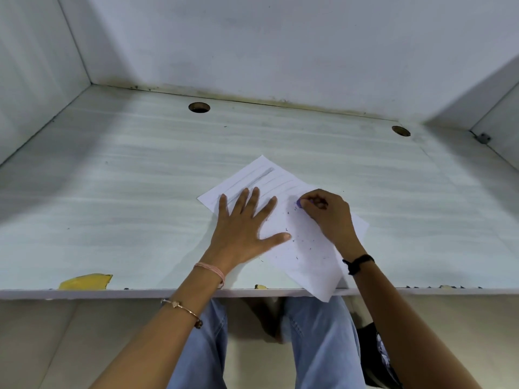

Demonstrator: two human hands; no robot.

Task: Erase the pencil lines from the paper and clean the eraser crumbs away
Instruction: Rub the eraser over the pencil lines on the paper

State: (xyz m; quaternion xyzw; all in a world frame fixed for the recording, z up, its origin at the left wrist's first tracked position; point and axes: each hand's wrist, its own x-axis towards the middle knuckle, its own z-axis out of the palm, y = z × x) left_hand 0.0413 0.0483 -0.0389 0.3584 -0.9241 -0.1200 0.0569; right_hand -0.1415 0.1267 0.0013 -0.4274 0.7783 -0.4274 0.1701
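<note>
The bench [126, 192] has two round holes [199, 107] near its back edge and a yellow patch [85, 282] at its front edge, left of the paper [309, 256], which lies askew with one corner hanging over that edge. The left hand [241, 223] presses flat on the sheet, fingers spread. The right hand [325, 211] pinches a purple eraser [298, 203] against it, with crumbs [295, 240] scattered nearby and pencil lines [261, 176] towards the far corner.

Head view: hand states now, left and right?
Left hand: open, fingers spread flat, pressing on the paper.
Right hand: closed, pinching the purple eraser against the paper.
</note>
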